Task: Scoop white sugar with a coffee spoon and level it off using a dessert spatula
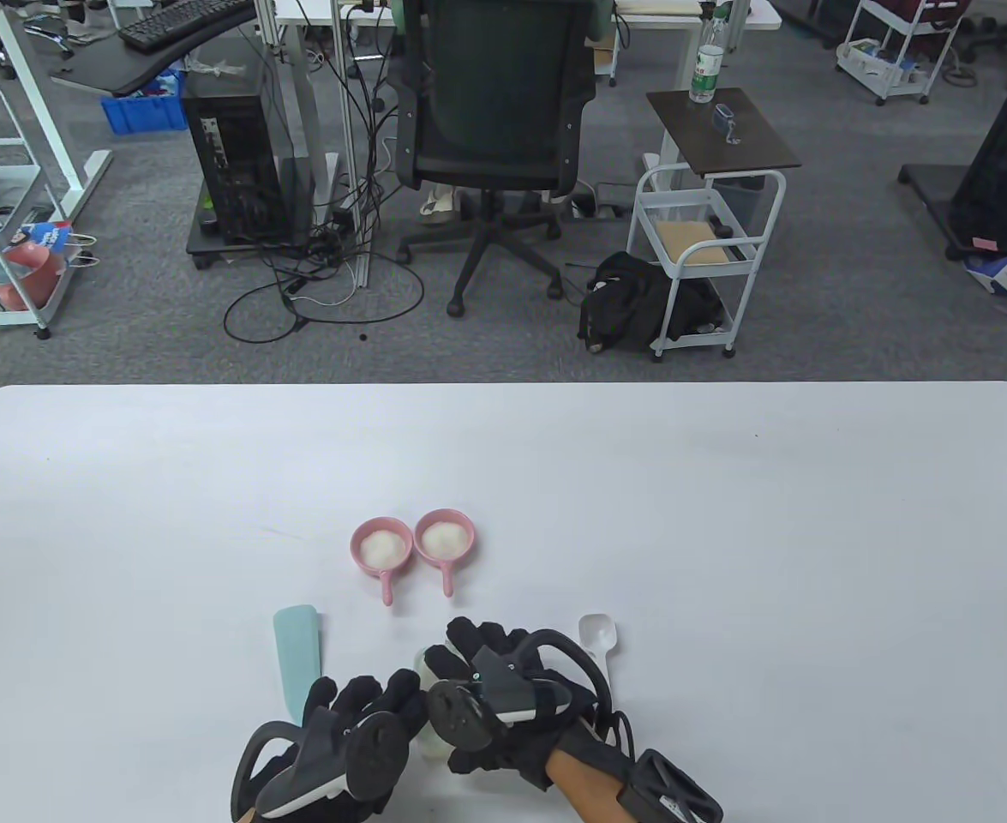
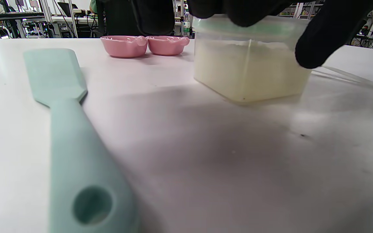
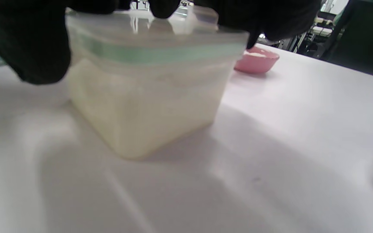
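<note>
Right now both hands, left [image 1: 357,729] and right [image 1: 503,686], clasp the lidded sugar tub [image 3: 147,97]; spatula [image 1: 297,660] at nine o'clock, blade pointing twelve (spoon [image 1: 599,641] opposite, bowl likewise).

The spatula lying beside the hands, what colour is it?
Pale mint green spatula, clearest in the left wrist view.
</note>
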Tool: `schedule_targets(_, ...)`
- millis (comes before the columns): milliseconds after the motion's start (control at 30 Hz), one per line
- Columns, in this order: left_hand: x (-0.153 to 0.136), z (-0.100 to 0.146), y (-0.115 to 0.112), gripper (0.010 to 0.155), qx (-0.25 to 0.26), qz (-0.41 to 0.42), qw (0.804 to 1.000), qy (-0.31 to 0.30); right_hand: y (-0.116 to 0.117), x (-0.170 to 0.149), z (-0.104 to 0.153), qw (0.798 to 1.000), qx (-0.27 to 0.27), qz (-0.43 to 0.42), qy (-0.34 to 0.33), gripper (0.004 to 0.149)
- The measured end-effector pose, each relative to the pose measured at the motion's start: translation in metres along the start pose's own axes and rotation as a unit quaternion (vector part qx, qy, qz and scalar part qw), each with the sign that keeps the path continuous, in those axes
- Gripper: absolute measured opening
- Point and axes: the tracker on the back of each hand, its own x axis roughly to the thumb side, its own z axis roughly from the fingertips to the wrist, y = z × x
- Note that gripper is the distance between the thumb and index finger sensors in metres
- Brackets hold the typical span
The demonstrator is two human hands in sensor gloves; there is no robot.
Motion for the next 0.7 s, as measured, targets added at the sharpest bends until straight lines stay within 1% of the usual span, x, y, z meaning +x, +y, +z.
schedule_targets(100,0.0,0.0,0.0,0.054,0.0,0.002,1.0,0.0,0.001,-0.004,0.0,1.0,0.016,-0.026,0.001,0.115)
schedule_targets(133,0.0,0.0,0.0,0.054,0.0,0.002,1.0,0.0,0.002,-0.009,0.001,0.998,0.019,-0.054,-0.004,0.116)
schedule_targets(200,0.0,0.0,0.0,0.054,0.001,0.0,1.0,0.0,0.0,-0.016,0.006,0.994,-0.004,-0.105,-0.01,0.12)
schedule_targets(233,0.0,0.0,0.001,0.054,0.001,-0.001,1.0,0.0,-0.003,-0.019,0.01,0.994,-0.017,-0.108,-0.001,0.12)
schedule_targets(300,0.0,0.0,0.001,0.054,0.002,-0.002,1.0,0.0,-0.01,-0.02,0.018,0.995,-0.055,-0.081,0.001,0.12)
schedule_targets(367,0.0,0.0,0.001,0.054,0.001,0.0,1.0,0.0,-0.012,-0.018,0.021,0.995,-0.059,-0.086,-0.007,0.117)
schedule_targets(400,0.0,0.0,0.001,0.054,0.0,0.001,1.0,0.0,-0.011,-0.016,0.02,0.995,-0.047,-0.091,-0.016,0.115)
schedule_targets(467,0.0,0.0,0.0,0.054,0.001,-0.001,1.0,0.0,-0.008,-0.014,0.016,0.995,-0.028,-0.09,-0.023,0.116)
schedule_targets(567,-0.001,0.0,0.001,0.055,-0.004,0.005,1.0,-0.004,-0.002,-0.011,0.006,0.998,0.017,-0.062,-0.013,0.12)
schedule_targets(700,-0.003,-0.001,0.001,0.055,-0.008,0.015,1.0,-0.006,0.008,-0.011,-0.008,0.997,0.037,-0.072,-0.015,0.121)
